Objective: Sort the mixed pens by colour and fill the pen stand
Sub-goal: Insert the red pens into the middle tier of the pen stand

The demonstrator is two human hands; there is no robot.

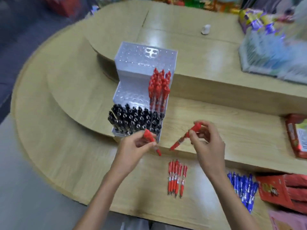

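**Two red pens in hand, open holes just ahead and to the left**

The clear tiered pen stand (pixel 131 93) sits on the middle step of the counter, ahead of both hands and a little left of them. Its lowest tier is packed with black pens (pixel 132 120). On the tier above, a cluster of red pens (pixel 159 87) stands upright at the right end, with open holes to its left. The top tier looks unfilled.

The left hand (pixel 132 148) is just in front of the stand's near corner, fingers curled and pinching a red pen (pixel 149 136) with its cap up and tip slanting down to the right. Blur hides whether it holds more than one. The right hand (pixel 207 141) is further right, fingertips pinching a second red pen (pixel 181 140) near its cap, the long axis running down and to the left. The left hand is the nearer to the stand, and either pen would probably have to be turned upright to drop into a hole.

Between the forearms, on the lowest step, loose red pens (pixel 177 179) lie side by side with tips toward the person. Right of the right arm lies a heap of blue pens (pixel 242 186), beside a red carton (pixel 282 188).

The stepped counter (pixel 66 146) is light wood-grain with a curved left end over grey floor. Wrapped goods (pixel 272 47) crowd its far right.
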